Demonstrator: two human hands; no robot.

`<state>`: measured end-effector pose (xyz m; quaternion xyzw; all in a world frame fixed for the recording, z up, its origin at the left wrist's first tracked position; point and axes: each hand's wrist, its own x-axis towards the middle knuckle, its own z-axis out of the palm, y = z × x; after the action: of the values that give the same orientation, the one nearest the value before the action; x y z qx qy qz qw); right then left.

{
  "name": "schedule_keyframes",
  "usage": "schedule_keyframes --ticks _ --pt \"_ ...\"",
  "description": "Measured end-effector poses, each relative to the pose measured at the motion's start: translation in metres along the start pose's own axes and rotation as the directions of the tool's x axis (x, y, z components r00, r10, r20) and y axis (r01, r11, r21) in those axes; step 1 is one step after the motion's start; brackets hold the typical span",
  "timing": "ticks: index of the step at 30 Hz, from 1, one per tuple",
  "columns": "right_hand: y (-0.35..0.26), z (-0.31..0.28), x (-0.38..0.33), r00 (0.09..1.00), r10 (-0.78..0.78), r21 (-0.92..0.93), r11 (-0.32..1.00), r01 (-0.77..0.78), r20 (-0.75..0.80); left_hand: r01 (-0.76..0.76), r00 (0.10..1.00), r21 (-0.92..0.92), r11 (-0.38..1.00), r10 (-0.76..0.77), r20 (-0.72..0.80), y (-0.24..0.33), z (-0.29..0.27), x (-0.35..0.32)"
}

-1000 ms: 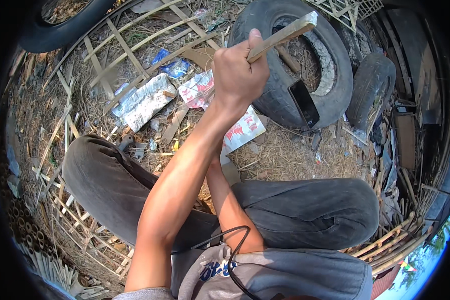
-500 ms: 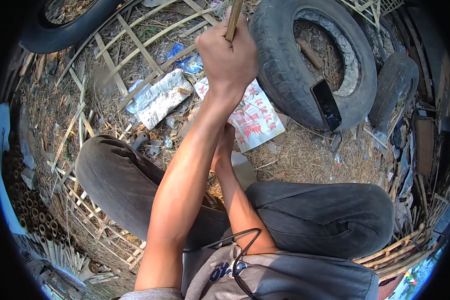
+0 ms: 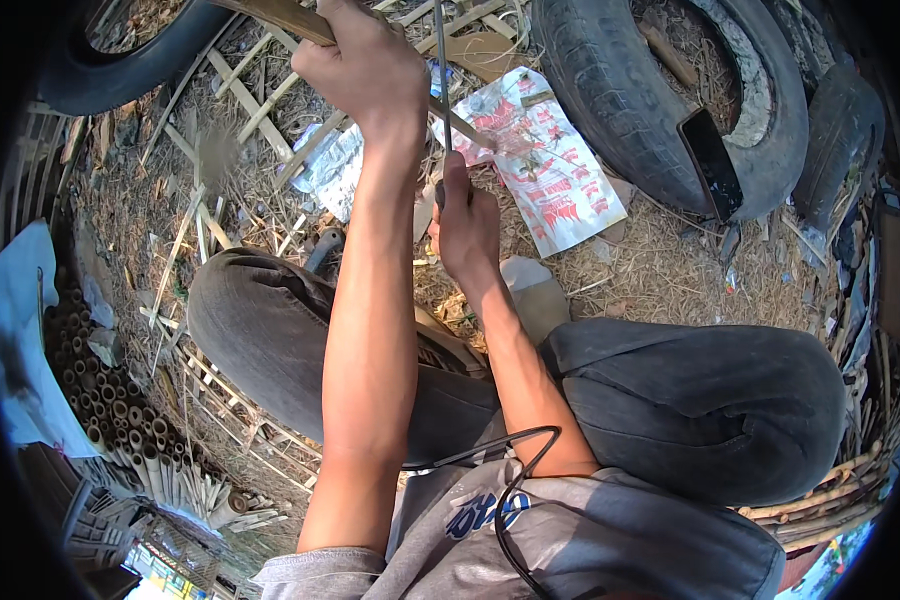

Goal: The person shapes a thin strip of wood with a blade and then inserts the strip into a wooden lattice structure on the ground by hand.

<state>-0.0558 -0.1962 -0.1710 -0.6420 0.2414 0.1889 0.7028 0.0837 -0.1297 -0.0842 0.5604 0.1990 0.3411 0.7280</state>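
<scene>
1. The person's left hand (image 3: 375, 80), near the upper edge, is closed in a fist around a wooden stick (image 3: 280, 17), which slants up and leftward out of view.
2. The right hand (image 3: 468, 225), lower and nearer the body, is wrapped around a long, thin, dark tool (image 3: 442, 80) pointing upward; it may be a blade seen edge-on, though the angle makes this hard to tell.
3. Just right of the tool, a white paper sheet (image 3: 560, 190) with red print lies on straw-strewn ground (image 3: 660, 275).
4. Beyond it, a smartphone (image 3: 710, 165) rests on a worn black tyre (image 3: 610, 110).
5. Left of the hands lies a bamboo lattice (image 3: 255, 110); cut bamboo tubes (image 3: 120, 410) are stacked at lower left.
6. The person sits with knees spread, in dark trousers (image 3: 690, 400).
</scene>
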Motion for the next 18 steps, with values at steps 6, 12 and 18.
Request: schedule_keyframes --ticks 6,12,18 --pt "0.016 0.022 -0.010 0.997 -0.073 -0.054 0.996 0.074 0.014 0.021 1.000 -0.120 0.993 -0.019 0.024 0.003 -0.033 0.017" --pt "-0.013 0.041 -0.041 0.973 -0.230 -0.227 0.947 0.229 0.024 -0.047 0.995 -0.271 0.961 0.069 0.074 0.037 -0.068 0.020" --pt "-0.070 0.055 -0.092 0.949 -0.171 -0.127 0.969 0.210 0.263 -0.262 0.962 -0.143 0.954 0.271 0.046 0.132 -0.085 0.024"
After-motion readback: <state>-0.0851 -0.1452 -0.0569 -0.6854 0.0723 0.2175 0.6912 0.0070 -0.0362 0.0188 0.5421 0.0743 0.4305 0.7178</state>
